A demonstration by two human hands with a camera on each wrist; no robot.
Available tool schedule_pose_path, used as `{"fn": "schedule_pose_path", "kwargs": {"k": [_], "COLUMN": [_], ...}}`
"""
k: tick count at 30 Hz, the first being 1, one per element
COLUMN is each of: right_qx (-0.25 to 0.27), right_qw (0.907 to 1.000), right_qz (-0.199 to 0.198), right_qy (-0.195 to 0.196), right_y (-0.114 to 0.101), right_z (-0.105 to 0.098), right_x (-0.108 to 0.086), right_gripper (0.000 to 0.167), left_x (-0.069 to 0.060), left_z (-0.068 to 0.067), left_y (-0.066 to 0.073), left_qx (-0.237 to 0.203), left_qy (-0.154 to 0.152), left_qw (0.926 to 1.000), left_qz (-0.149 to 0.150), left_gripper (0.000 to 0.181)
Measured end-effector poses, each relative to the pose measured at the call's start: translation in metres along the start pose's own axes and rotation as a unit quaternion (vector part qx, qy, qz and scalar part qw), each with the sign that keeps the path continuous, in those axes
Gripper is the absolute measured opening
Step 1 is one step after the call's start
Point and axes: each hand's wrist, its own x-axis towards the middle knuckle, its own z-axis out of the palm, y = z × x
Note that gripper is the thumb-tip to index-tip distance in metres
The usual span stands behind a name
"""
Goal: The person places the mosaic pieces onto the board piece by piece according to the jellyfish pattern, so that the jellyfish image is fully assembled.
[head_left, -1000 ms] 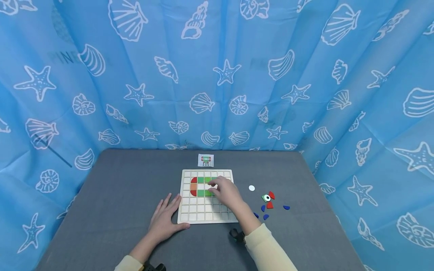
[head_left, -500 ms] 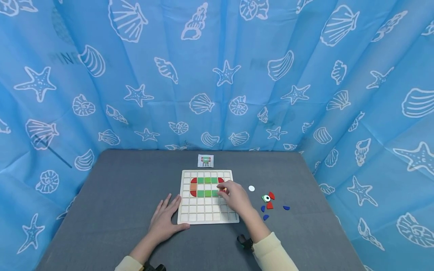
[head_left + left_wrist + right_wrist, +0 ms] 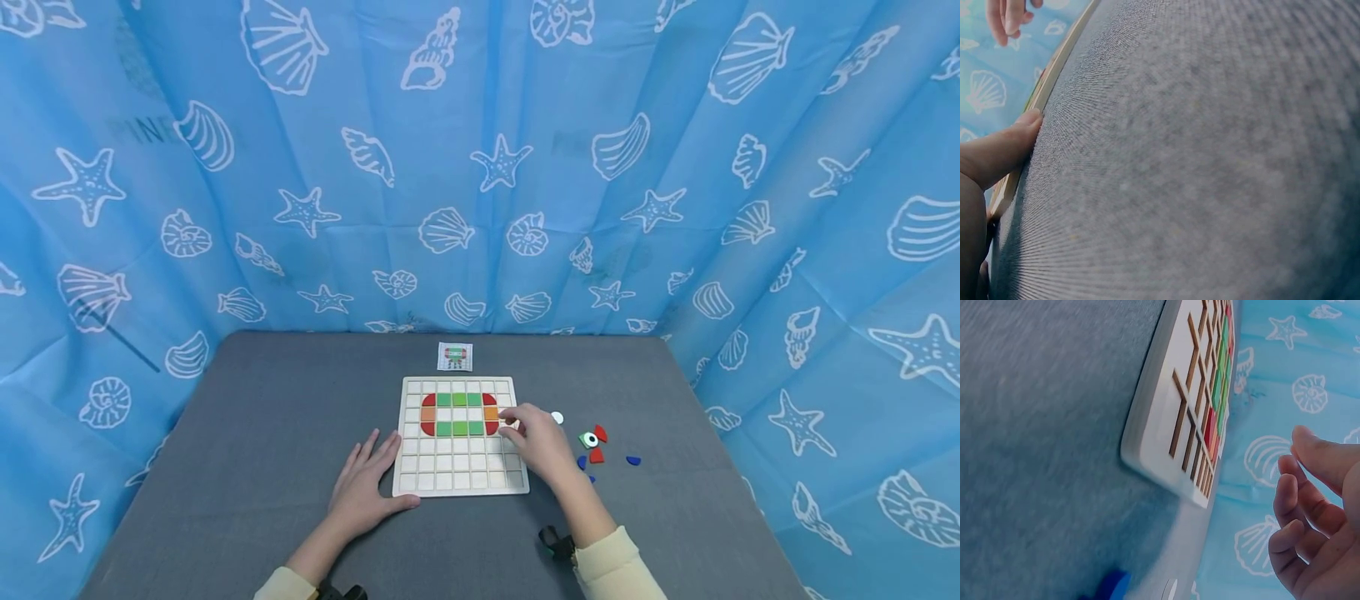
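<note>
A pale gridded board lies on the table. On it, red corner pieces, green squares and orange squares make a rounded ring around pale cells. My left hand rests at the board's left side with fingers spread, its thumb touching the near-left corner. Over the board's right edge hovers my right hand, fingers loosely bent. Nothing shows between its thumb and fingertips in the right wrist view, where the hand is apart from the board.
Behind the board lies a small picture card. To the right are a white disc, red pieces, an eye-like disc on a green piece, and blue half-round pieces, some partly hidden by my right arm.
My right hand has moved right, from above the ring's middle to the board's right edge, uncovering the ring's right end. The left hand stays in place.
</note>
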Motion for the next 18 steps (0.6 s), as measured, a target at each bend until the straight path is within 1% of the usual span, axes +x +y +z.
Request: {"fn": "schedule_pose_path", "kwargs": {"k": [3,8,10,18], "right_qx": [-0.004,-0.007,-0.010,-0.013], "right_qw": [1.0000,0.9998,0.9997,0.9990], "right_qz": [0.003,0.012,0.015,0.033], "right_qy": [0.005,0.011,0.013,0.027], "right_y": [0.005,0.010,0.013,0.022], "right_z": [-0.002,-0.004,-0.005,-0.012], "right_x": [-0.003,-0.006,-0.007,-0.010], "right_gripper": [0.023,0.023,0.023,0.025], "left_x": [0.000,0.000,0.000,0.000], "left_z": [0.000,0.000,-0.001,0.002], "left_y": [0.001,-0.001,-0.001,-0.003], "left_qx": [-0.005,-0.009,-0.009,-0.015], "left_qy": [-0.001,-0.018,-0.020,-0.002], "left_qw": [1.0000,0.9997,0.9996,0.9999], "left_qz": [-0.005,-0.016,-0.016,0.004], "left_gripper": [0.116,0.117,0.117,0.115]}}
